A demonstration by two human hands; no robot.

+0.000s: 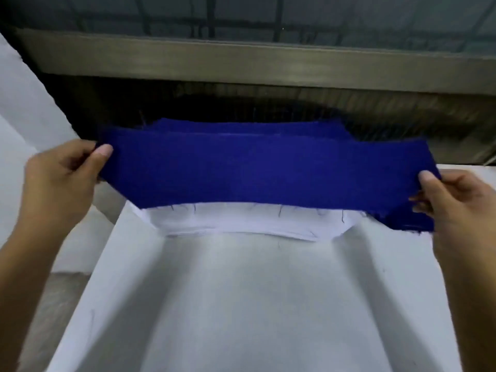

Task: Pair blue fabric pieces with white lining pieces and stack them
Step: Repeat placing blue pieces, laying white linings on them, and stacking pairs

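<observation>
Two hands pinch blue piece (257,170) ends | left hand (57,181), right hand (453,205) | piece stretched above white lining stack (241,224) | more blue pieces (241,127) behind | white table (241,304)

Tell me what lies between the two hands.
The blue fabric piece stretches from the left hand to the right hand, pinched at both ends; head view.

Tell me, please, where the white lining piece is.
White lining piece lies head-view centre on the table, beneath the blue fabric piece gripped by left hand and right hand.
</observation>
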